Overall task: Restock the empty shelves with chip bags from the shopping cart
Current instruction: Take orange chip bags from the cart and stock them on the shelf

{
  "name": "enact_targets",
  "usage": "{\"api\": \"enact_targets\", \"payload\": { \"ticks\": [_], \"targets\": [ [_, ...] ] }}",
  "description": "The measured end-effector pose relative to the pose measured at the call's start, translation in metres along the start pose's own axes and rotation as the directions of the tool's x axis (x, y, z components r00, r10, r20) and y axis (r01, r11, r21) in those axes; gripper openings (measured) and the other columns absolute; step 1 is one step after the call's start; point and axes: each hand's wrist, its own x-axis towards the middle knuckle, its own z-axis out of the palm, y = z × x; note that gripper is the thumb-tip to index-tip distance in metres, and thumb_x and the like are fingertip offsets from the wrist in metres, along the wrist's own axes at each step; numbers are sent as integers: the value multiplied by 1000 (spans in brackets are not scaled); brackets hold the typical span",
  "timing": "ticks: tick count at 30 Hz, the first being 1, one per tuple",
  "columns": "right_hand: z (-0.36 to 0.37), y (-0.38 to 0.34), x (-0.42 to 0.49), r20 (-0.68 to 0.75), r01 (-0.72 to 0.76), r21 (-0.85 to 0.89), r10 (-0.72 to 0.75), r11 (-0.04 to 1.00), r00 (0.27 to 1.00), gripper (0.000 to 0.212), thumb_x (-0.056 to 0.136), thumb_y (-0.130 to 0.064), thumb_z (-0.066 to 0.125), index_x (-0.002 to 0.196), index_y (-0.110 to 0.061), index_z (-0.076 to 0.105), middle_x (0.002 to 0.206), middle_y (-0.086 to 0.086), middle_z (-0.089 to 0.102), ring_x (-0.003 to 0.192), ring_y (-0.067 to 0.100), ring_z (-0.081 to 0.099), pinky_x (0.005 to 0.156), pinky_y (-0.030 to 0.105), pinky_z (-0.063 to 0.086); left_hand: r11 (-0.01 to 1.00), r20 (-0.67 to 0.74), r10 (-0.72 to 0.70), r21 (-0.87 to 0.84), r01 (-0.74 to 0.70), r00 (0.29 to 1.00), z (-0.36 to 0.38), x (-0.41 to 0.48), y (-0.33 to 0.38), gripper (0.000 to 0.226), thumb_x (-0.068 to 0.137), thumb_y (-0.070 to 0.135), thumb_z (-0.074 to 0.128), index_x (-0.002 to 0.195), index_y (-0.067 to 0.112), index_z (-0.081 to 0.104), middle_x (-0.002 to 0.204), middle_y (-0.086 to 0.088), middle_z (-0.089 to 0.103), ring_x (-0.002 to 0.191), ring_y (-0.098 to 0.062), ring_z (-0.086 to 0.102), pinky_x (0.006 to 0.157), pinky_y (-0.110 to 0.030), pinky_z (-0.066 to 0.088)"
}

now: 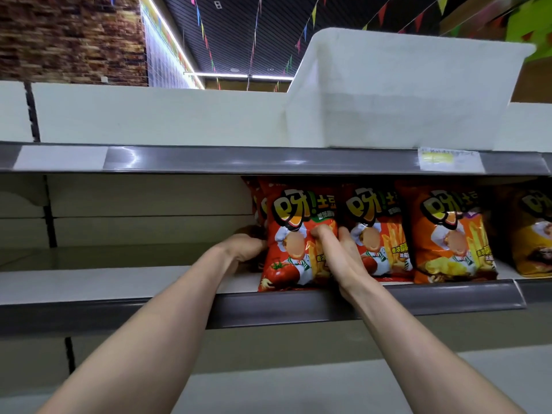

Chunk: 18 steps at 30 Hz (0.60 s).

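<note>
Up on the middle shelf (119, 282), the left hand (243, 246) and right hand (340, 252) grip the sides of a red chip bag (286, 258). Its big letters say "呀!土豆", with a tomato below.

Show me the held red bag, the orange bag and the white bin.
held red bag (279, 273): head view, on the tomato picture low on its front.
orange bag (448, 231): head view, middle of its front.
white bin (403, 97): head view, its front wall.
</note>
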Motion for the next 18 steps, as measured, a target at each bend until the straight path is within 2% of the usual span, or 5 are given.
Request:
{"api": "enact_targets", "payload": {
  "ticks": [3, 7, 9, 12, 18],
  "targets": [
    [1, -1, -2, 14, 11, -15, -11, 1000, 1000, 38, 90, -43, 55, 118, -18, 45, 109, 4, 60, 98, 20, 60, 88, 40, 51, 986, -103, 17, -166, -34, 995, 0, -6, 11, 21, 97, 16, 52, 114, 8, 61, 97, -11, 65, 77, -23, 61, 78, -37, 51],
    [2, 0, -2, 4, 38, -63, -38, 997, 999, 59, 90, -48, 53, 137, -17, 36, 130, 6, 53, 116, 27, 54, 101, 47, 46, 854, -175, -14, -514, -79, 985, 10, -11, 35, 48, 91, 57, 43, 93, 14, 64, 85, -5, 65, 78, -23, 61, 89, -39, 50],
    [4, 3, -2, -13, 92, -120, -94, 988, 995, 75, 88, -56, 49, 148, -19, 24, 144, 4, 42, 131, 28, 44, 109, 48, 38, 878, -130, 6, -474, -67, 992, 19, -5, 42, 45, 80, 55, 41, 78, 16, 62, 81, -11, 68, 88, -31, 65, 95, -50, 50],
    [12, 2, -6, -5, 151, -212, -156, 965, 988, 93, 71, -79, 45, 139, -17, 32, 138, 5, 46, 126, 28, 47, 106, 48, 39, 928, -184, 2, -365, -70, 983, 31, -2, 48, 43, 92, 46, 32, 75, 12, 53, 74, -12, 60, 67, -31, 59, 69, -34, 51],
    [14, 6, -1, -8, 166, -292, -176, 942, 984, 75, 78, -72, 55, 123, -14, 39, 121, 9, 52, 113, 28, 54, 97, 48, 46, 984, -296, -45, -177, -9, 954, 40, -1, 44, 40, 102, 28, 37, 128, 4, 55, 132, -16, 56, 110, -32, 56, 80, -31, 39]
  ]
}}
